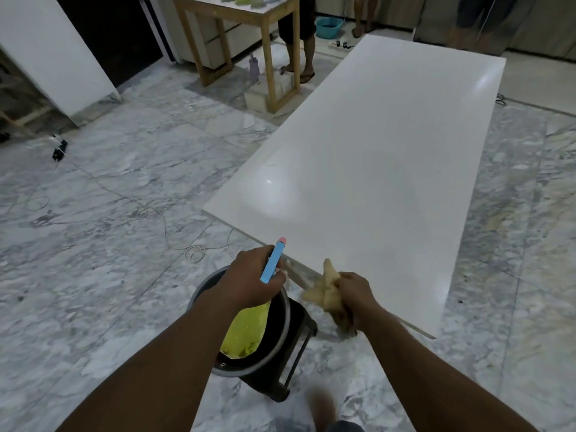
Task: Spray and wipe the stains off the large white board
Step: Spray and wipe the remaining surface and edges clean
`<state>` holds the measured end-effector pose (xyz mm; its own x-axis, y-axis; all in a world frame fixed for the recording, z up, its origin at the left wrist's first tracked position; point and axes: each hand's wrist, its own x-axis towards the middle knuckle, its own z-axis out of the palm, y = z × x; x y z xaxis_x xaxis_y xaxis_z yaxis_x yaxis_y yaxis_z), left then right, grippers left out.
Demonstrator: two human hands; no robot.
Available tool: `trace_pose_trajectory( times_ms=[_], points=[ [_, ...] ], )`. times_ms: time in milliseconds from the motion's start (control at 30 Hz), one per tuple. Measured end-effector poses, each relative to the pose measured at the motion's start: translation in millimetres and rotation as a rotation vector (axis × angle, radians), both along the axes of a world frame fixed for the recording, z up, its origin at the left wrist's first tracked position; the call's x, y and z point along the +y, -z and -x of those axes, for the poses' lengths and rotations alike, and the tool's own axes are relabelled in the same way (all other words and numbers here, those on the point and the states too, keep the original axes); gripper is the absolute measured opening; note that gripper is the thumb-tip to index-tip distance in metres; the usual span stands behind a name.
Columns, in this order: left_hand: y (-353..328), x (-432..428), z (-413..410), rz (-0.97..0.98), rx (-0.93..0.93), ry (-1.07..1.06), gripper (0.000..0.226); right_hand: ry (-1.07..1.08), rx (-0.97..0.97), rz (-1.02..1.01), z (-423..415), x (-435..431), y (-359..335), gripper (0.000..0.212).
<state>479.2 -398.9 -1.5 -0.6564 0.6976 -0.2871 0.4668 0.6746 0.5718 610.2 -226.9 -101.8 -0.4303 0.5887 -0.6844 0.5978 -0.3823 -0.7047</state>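
Note:
The large white board (380, 169) lies flat and raised above the marble floor, stretching away from me to the upper right. My left hand (252, 280) grips a spray bottle (247, 330) with a yellow-green body and a blue trigger head tipped in pink, held just off the board's near left corner. My right hand (355, 293) is closed on a crumpled tan cloth (327, 291) at the board's near edge. A few faint marks show near the board's left edge.
A dark bucket (280, 335) on a black stool stands under my left hand. Thin cables trail over the marble floor (109, 244). A wooden table (249, 14), a blue basin (328, 26) and people's legs are at the back. A second white panel (46, 48) leans at far left.

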Motion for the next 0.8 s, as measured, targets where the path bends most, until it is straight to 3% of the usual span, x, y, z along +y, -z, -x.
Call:
trace_pose_trajectory(
  times_ms=[100,233,400,633,800],
  points=[
    [-6.2,-13.7,19.3,-0.011,0.007,0.006,0.013,0.271,0.257,0.502,18.2,-6.6,-25.5,0.030],
    [-8.7,-45.0,52.3,-0.040,0.009,0.023,0.010,0.378,0.473,0.728,46.3,-33.5,-40.4,0.059],
    [-16.4,-116.6,104.0,-0.103,0.037,0.077,0.013,0.357,0.609,0.759,103.9,-111.8,-66.6,0.069],
    [-38.5,-238.7,195.4,-0.141,0.024,0.036,0.014,0.311,0.641,0.744,198.6,-229.7,-86.8,0.055],
    [-52.4,-291.7,248.6,-0.096,0.062,0.044,0.014,0.286,0.667,0.737,239.8,-271.0,-94.4,0.072]
  ],
)
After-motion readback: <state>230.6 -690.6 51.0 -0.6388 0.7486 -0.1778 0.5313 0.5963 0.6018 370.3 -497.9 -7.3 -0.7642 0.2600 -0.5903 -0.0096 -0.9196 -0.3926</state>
